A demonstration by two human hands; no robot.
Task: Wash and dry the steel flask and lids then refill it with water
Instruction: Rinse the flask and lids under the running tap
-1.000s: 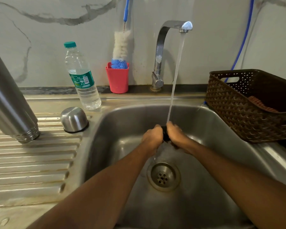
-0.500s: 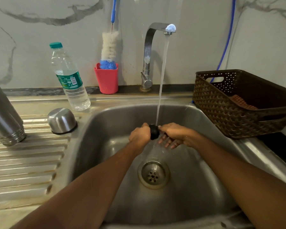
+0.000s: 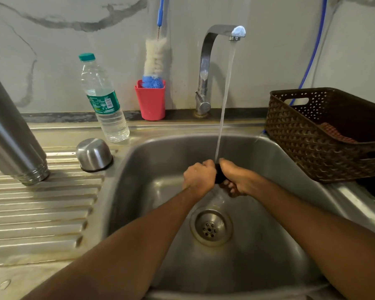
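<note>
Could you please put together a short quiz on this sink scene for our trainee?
1. True or false: the tap is running.
2. What do the left hand and right hand hold under it? A) sponge B) black lid C) spoon
3. Fill in: the flask stands mouth-down on the ribbed ____ beside the sink.
Key: 1 true; 2 B; 3 draining board.

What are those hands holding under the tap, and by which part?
A small black lid, gripped on opposite sides by left hand and right hand.
</note>
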